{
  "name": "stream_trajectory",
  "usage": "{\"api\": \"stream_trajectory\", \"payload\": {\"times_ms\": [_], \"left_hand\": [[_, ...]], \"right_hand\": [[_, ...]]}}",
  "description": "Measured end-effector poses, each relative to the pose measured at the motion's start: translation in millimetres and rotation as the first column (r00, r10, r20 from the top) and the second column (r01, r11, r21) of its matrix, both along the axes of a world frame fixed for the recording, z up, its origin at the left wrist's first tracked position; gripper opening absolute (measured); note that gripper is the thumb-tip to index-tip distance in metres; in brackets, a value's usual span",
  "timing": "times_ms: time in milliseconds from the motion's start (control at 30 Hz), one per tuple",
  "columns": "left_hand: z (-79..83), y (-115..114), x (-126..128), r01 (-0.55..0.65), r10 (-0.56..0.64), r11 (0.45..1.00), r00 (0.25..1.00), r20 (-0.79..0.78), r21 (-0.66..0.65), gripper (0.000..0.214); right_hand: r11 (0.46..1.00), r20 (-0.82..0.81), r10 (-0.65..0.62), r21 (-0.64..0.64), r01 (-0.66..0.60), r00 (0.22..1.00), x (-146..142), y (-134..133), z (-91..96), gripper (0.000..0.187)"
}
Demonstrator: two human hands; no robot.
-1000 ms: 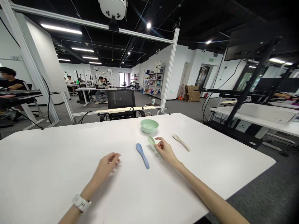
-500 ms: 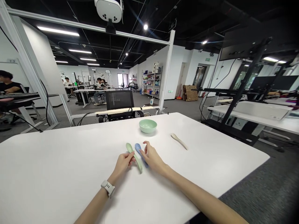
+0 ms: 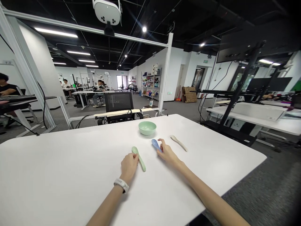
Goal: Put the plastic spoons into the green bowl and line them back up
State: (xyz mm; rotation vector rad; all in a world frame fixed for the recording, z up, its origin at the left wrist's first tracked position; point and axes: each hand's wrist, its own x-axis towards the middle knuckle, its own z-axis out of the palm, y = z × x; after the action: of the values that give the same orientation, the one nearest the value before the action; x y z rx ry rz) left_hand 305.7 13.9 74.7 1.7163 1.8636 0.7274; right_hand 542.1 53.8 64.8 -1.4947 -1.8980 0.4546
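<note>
A light green spoon [image 3: 142, 163] lies slantwise over the white table [image 3: 70, 175], its bowl end pointing away from me. My left hand [image 3: 129, 165], with a pale watch on the wrist, is closed with its fingertips at the spoon's handle. Farther right, my right hand [image 3: 168, 154] grips a blue spoon [image 3: 155, 143] by its handle, index finger raised; the handle is mostly hidden under the hand. Beyond both spoons stands a green bowl [image 3: 147, 129]. A beige spoon [image 3: 179, 143] rests to the right of my right hand.
The table's far edge lies just behind the bowl, with a black office chair [image 3: 119, 102] past it. A metal frame [image 3: 165, 75] rises beyond the table. At the right are a monitor stand and another desk [image 3: 255, 119]. Several people sit in the background.
My right hand has moved right and away from me with the blue spoon, parting it from the green one. My left hand and the green spoon have shifted slightly right.
</note>
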Motion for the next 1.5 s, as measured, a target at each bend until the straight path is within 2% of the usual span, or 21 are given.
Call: {"api": "stream_trajectory", "payload": {"times_ms": [233,733,1233,1500], "left_hand": [[-1.8,-0.4,1.1,0.050,-0.046,0.998,0.989,-0.141,0.025,0.045],[0.3,-0.7,5.5,0.055,-0.056,0.998,0.962,-0.267,-0.013,0.051],[3.6,-3.6,7.2,0.040,-0.044,0.999,0.959,-0.281,-0.020,0.055],[5.5,-4.3,8.1,0.043,-0.046,0.999,0.959,-0.280,-0.017,0.046]], "right_hand": [[0.997,0.060,-0.009,-0.072,0.013,0.998,6.7,4.6,-8.4,0.057],[0.994,0.106,-0.033,-0.100,0.043,0.994,7.4,0.4,-3.1,0.065],[0.989,0.171,-0.068,-0.119,0.089,0.983,7.3,0.8,-1.9,0.064],[0.991,0.228,-0.087,-0.082,0.108,0.970,9.0,4.2,-6.4,0.064]]}}
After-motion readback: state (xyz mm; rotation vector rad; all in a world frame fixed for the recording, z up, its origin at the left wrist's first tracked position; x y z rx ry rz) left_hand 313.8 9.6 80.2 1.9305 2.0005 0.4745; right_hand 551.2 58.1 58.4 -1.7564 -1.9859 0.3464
